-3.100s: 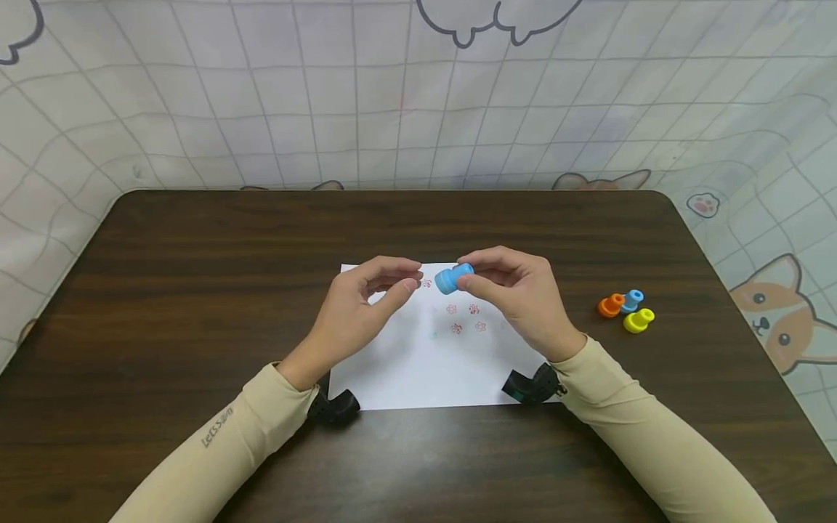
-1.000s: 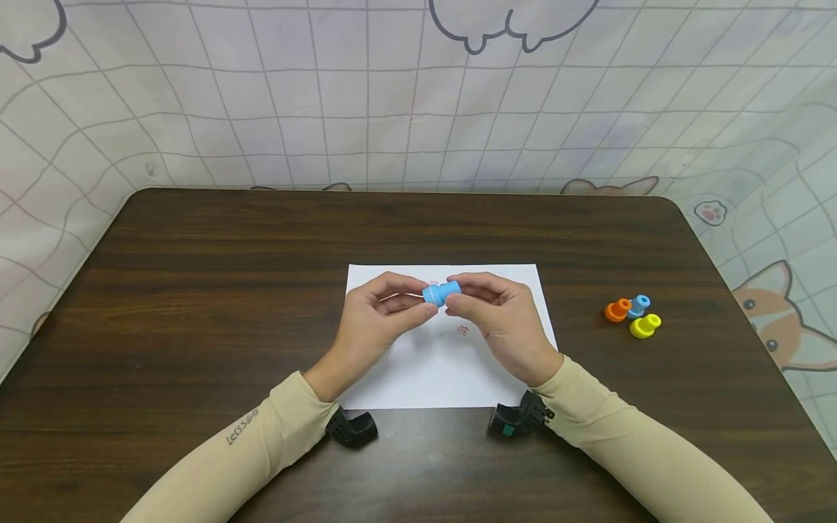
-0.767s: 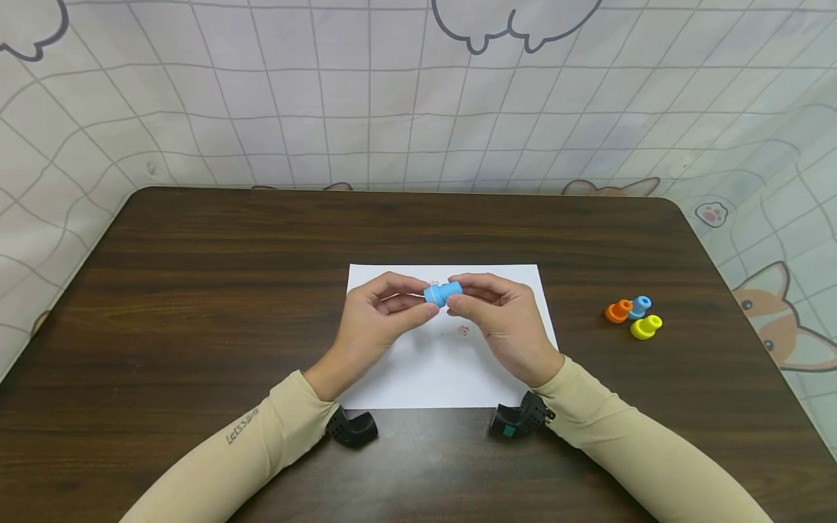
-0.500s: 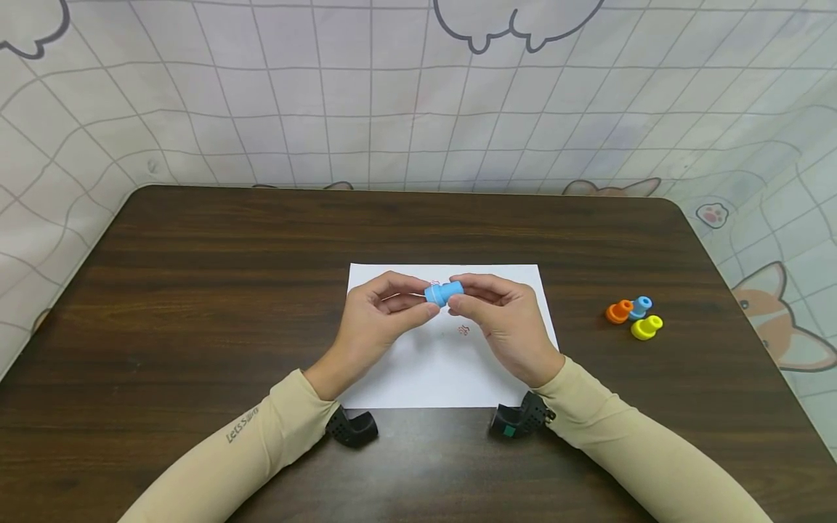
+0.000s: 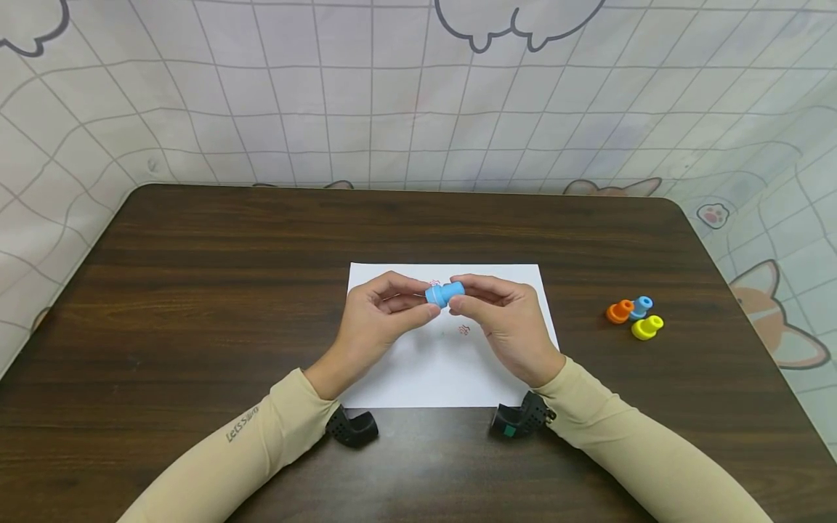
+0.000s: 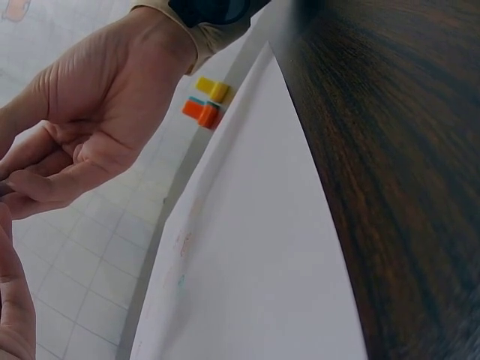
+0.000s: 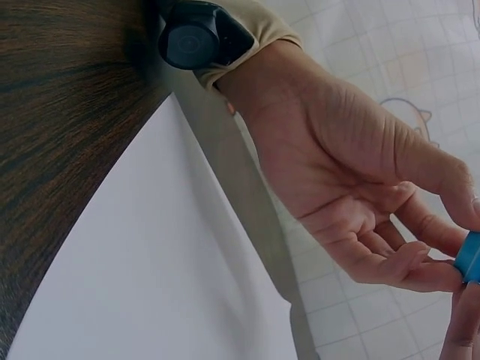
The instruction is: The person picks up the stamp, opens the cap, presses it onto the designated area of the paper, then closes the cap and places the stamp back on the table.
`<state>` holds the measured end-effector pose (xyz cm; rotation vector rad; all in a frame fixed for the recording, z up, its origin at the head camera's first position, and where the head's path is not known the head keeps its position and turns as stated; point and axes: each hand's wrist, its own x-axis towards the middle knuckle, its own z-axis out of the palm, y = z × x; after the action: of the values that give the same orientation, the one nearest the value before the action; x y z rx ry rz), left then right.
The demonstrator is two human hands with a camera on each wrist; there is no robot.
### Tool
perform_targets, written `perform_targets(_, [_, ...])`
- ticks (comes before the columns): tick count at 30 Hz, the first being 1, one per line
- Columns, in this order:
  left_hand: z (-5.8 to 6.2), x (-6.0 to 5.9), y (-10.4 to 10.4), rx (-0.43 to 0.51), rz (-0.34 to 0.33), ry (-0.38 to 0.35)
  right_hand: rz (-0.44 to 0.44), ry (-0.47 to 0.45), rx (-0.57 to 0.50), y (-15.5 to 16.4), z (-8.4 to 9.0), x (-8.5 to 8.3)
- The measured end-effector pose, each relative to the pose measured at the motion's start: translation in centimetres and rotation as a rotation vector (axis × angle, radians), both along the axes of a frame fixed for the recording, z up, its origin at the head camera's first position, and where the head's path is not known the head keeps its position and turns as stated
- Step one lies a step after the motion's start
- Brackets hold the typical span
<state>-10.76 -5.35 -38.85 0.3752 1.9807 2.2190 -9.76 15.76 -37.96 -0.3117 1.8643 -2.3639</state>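
Moved lower and closer together since three seconds ago: both hands, then raised and apart with only the right one on the stamp, now meeting at it; almost unchanged over the last second.

Blue stamp [image 5: 445,294] held in the air just above the white paper [image 5: 425,370], lying sideways, pinched at its two ends. Left hand [image 5: 379,319] with thumb and fingers curled and clamped on the wider left end; right hand [image 5: 503,319] with fingertips [image 5: 458,305] clamped on the narrower right end. Seen from the right wrist, only a blue edge [image 7: 471,259] at the picture border, between the left hand's fingers [image 7: 390,262]. From the left wrist, stamp not visible, only the right hand [image 6: 90,127] with fingers bent.

Some small red prints [image 5: 463,330] on the paper. Well apart to the right, on the dark wooden table [image 5: 196,276], three small stamps close together: orange [image 5: 617,311], blue [image 5: 642,304], yellow [image 5: 647,327]. Beige sleeves [image 5: 242,436] on both arms.
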Motion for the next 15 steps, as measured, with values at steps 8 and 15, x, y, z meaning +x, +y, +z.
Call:
perform_targets(8, [-0.15, -0.03, -0.07, 0.029, -0.016, -0.011, 0.009, 0.006, -0.005, 0.07, -0.06, 0.02])
perform_targets(15, [-0.18, -0.06, -0.03, 0.042, -0.025, -0.004, 0.010, 0.045, 0.035, 0.08, -0.03, 0.05])
